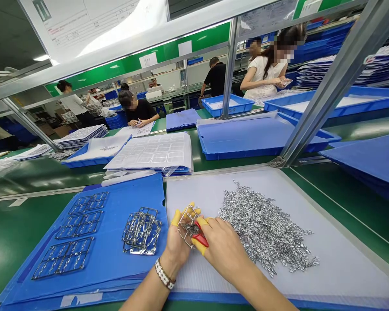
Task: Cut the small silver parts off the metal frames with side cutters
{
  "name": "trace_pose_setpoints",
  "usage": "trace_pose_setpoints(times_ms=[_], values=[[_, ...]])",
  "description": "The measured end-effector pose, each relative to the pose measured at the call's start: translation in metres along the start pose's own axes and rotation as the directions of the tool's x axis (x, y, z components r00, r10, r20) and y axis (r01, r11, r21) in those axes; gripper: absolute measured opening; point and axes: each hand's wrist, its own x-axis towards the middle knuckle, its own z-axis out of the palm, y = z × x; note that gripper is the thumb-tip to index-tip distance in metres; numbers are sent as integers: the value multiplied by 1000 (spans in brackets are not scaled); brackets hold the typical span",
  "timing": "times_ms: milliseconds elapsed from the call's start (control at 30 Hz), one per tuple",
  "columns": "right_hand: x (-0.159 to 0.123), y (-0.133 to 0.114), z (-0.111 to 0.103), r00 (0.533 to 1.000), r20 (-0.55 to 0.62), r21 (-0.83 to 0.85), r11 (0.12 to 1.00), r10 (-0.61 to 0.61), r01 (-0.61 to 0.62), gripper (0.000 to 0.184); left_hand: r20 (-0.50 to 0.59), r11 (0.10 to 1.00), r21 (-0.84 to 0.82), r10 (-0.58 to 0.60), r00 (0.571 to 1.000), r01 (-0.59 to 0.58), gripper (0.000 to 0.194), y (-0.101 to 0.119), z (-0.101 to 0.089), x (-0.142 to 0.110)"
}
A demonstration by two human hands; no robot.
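My left hand [176, 246], with yellow finger cots and a bracelet on the wrist, is closed around a small metal wire frame [188, 224] above a white sheet [327, 268]. My right hand [222, 246] grips red-handled cutters [199, 235] against that frame. A pile of small silver metal parts [266, 229] lies just to the right of my hands. A stack of empty metal frames [141, 232] lies to the left on a blue sheet [116, 268], with three flat frames [74, 233] laid out further left.
Blue trays [256, 138] and a stack of clear blister sheets [154, 155] lie behind the work area. A slanted metal post [327, 86] rises at the right. Several other people work at benches beyond. The bench top [16, 224] is green.
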Motion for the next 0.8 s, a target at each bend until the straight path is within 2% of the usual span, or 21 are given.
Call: trace_pose_setpoints(times_ms=[133, 333, 800], values=[[0, 1, -1, 1000, 5, -11, 1000, 5, -5, 33, -13, 999, 24, 24, 1000, -24, 43, -1, 0, 0], [-1, 1, -1, 999, -52, -53, 999, -3, 0, 36, -33, 998, 50, 47, 998, -45, 42, -1, 0, 0], [1, -2, -4, 1000, 20, -66, 998, 24, -22, 30, -35, 998, 52, 28, 999, -26, 42, -3, -6, 2]])
